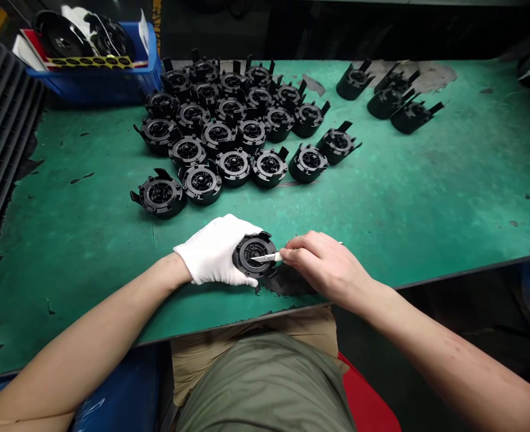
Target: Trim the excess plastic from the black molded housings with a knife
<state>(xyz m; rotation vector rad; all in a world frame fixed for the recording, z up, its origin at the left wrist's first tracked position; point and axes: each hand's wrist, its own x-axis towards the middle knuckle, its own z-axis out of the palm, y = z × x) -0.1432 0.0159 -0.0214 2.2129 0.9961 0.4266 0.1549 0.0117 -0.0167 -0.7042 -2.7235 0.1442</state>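
Note:
My left hand (215, 251), in a white cotton glove, grips a round black plastic part (252, 255) at its left rim, holding it low over the green mat (427, 198). My bare right hand (323, 264) pinches a slim white knife-like tool (267, 257). The tool's tip reaches into the part's central ring. Its tip end is partly hidden inside the part, and my fingers cover the tool's rear end.
Several matching black parts (233, 123) stand grouped on the mat ahead, with several more (395, 99) at the back right. A blue bin (93, 78) holds black discs at the back left. A dark ribbed rack (3, 138) runs along the left side.

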